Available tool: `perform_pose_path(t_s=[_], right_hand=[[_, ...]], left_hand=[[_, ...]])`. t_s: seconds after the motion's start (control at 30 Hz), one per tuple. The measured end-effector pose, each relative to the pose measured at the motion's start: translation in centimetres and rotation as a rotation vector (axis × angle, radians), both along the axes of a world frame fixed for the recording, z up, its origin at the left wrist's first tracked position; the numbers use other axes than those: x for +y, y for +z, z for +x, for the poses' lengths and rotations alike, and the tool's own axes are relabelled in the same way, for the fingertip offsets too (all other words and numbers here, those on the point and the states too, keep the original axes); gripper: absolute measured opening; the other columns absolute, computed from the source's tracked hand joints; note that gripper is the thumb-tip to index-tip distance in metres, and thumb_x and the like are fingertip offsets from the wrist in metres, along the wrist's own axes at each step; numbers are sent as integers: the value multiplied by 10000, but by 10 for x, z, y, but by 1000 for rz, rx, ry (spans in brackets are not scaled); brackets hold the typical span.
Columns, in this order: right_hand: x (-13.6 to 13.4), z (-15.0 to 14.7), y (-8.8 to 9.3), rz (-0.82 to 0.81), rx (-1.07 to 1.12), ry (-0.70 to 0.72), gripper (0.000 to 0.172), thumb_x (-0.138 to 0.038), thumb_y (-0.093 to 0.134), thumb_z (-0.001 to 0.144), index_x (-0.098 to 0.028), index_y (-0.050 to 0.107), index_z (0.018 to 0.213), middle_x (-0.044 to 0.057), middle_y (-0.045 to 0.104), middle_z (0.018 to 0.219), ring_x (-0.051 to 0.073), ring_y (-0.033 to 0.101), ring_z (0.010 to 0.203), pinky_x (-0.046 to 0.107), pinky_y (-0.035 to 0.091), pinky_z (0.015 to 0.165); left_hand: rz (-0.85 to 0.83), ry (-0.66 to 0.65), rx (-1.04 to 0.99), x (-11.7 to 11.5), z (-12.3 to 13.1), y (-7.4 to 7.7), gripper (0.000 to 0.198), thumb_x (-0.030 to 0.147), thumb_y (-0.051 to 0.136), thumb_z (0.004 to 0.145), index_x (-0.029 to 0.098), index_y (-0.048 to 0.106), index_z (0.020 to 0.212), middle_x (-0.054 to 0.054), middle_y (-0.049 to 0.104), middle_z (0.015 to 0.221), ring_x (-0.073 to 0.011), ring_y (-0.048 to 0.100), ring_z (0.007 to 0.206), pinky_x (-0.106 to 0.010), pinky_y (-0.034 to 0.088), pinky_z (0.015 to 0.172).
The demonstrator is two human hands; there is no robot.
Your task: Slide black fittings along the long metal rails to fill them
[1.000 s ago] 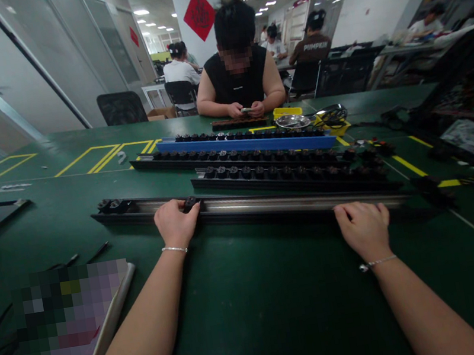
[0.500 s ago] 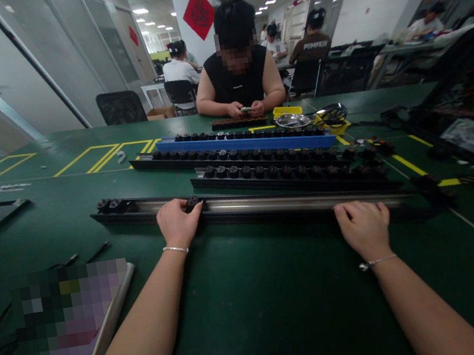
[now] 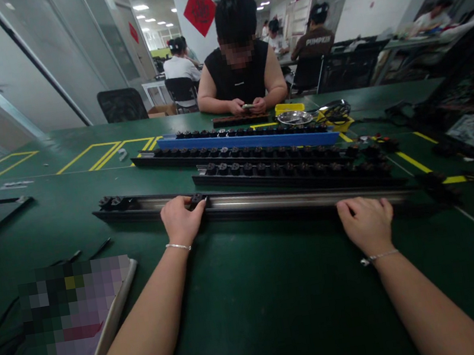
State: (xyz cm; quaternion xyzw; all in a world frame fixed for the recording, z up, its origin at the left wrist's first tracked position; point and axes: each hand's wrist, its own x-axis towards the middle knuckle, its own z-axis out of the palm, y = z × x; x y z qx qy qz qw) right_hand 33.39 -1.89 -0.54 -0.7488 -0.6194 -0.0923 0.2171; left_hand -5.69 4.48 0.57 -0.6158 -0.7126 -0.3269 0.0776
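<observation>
A long black track rail [image 3: 268,201] with a shiny metal channel lies across the table in front of me. Near its left end sit black round-faced socket modules [image 3: 110,203]. My left hand [image 3: 183,217] pinches another black socket module [image 3: 198,199] in the channel between thumb and fingers, hiding part of it. Farther right, my right hand [image 3: 366,218] grips the rail's near side, its fingers bent over the edge and partly hidden.
Beyond lie two black rails [image 3: 290,169] and a blue rail [image 3: 249,141] lined with socket modules. A metal dish [image 3: 295,117] and yellow trays [image 3: 289,108] stand behind. Across the table sits a person [image 3: 239,75] holding a phone. A blurred-out flat item [image 3: 91,308] and cables are at left.
The view has shifted slightly, moving everything a little to the right in the picture. My hands keep the same places on the rail and socket module.
</observation>
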Motion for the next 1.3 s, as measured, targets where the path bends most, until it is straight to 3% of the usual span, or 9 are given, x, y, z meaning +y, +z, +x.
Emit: perform_pose_path(t_s=[1.3], right_hand=[[0, 2, 0, 15, -8, 20, 407, -408, 308, 872, -202, 649, 789, 68, 640, 869, 237, 504, 895, 508, 216, 968]], left_hand=[[31, -122, 20, -2, 6, -2, 284, 482, 590, 731, 208, 610, 801, -42, 667, 852, -245, 586, 889, -392, 376, 850]])
